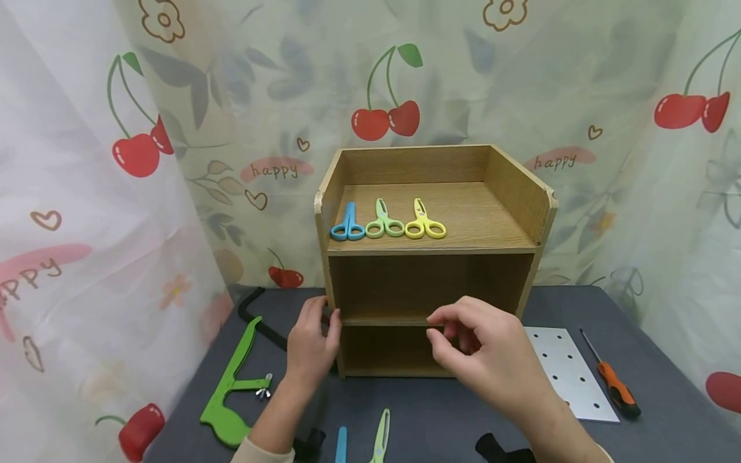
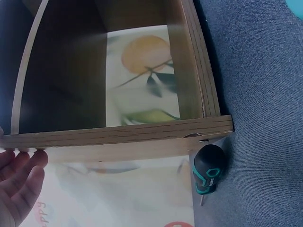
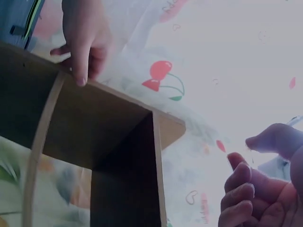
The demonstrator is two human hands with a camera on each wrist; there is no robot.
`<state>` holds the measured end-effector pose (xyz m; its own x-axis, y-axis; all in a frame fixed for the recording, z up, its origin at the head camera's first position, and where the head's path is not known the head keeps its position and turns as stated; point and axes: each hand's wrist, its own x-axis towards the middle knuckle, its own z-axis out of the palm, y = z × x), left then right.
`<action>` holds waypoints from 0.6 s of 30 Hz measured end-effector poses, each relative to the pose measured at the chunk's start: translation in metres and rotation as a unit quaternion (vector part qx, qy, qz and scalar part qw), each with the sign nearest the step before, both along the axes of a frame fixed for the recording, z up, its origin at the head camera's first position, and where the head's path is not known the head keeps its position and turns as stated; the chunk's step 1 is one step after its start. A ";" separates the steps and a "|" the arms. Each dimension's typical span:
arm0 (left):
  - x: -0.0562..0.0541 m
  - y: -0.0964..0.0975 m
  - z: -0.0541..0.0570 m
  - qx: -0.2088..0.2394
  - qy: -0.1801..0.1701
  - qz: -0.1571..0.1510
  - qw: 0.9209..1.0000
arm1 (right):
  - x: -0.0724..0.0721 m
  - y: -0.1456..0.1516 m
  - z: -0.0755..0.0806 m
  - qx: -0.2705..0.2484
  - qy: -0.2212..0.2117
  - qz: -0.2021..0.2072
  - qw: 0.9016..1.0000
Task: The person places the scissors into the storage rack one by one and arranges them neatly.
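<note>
A small wooden shelf (image 1: 431,252) stands upright with its open front facing me. My left hand (image 1: 312,341) grips its left side panel, the thumb at the front edge and the fingers against the outer face. In front of the lower compartments hovers my right hand (image 1: 489,350), loosely curled, a gap between thumb and index finger, nothing held. On the top board lie blue scissors (image 1: 348,225), green scissors (image 1: 384,222) and yellow scissors (image 1: 425,222) in a row, handles toward me.
Left on the dark table (image 1: 428,418) lies a green hacksaw (image 1: 231,386). A white dotted board (image 1: 570,373) and orange-black screwdriver (image 1: 616,382) are at right. A blue blade (image 1: 341,444) and green blade (image 1: 381,437) show in front. A teal-black screwdriver (image 2: 208,168) lies beside the shelf.
</note>
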<state>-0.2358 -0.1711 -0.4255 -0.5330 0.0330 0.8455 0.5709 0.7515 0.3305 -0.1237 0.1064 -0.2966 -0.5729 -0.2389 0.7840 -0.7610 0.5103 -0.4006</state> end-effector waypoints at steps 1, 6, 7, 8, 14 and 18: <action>0.000 0.000 0.000 0.000 0.000 0.000 1.000 | 0.001 0.000 -0.003 -0.003 0.002 0.014 1.000; 0.000 0.000 0.000 0.002 -0.003 0.000 1.000 | 0.008 0.000 -0.019 -0.005 -0.006 0.066 0.998; 0.001 0.000 0.000 0.002 -0.004 0.000 1.000 | 0.009 0.001 -0.021 -0.002 -0.011 0.071 0.997; 0.001 0.000 0.000 0.002 -0.005 0.000 1.000 | 0.010 0.001 -0.024 0.001 -0.018 0.074 0.997; 0.001 0.001 0.000 0.002 -0.004 0.000 1.000 | 0.011 0.004 -0.038 0.016 -0.042 0.108 0.993; 0.001 0.001 0.001 0.002 -0.002 0.002 1.000 | 0.008 0.001 -0.048 0.026 -0.024 0.146 0.989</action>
<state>-0.2352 -0.1706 -0.4249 -0.5357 0.0283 0.8439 0.5675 0.7522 0.3350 -0.1160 0.1079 -0.3448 -0.5089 -0.4395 0.7402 -0.8602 0.2923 -0.4178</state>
